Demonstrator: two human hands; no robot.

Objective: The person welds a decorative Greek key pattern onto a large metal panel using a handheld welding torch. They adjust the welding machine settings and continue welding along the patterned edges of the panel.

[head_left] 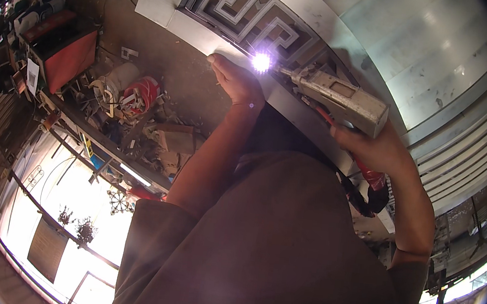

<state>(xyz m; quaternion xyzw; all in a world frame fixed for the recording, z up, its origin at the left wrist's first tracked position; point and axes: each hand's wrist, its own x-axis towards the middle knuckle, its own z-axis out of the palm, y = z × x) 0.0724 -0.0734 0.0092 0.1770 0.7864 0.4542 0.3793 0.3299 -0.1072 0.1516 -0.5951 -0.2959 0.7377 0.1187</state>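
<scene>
One hand clamped: right hand (pixel 376 150) around the handheld torch (pixel 343 97), which lies up-left of it, axis roughly along the metal panel (pixel 297 108), tip by the bright spot (pixel 261 62); left hand (pixel 236 83) nearer that spot, can't tell its grip.

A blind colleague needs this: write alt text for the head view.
A person's right hand holds a boxy, pale tool, a brilliant white light glaring at its tip by the frame of a metal panel with an angular spiral pattern. The left hand is near the glare. Farther left are a red-sided box and heaped clutter.
</scene>
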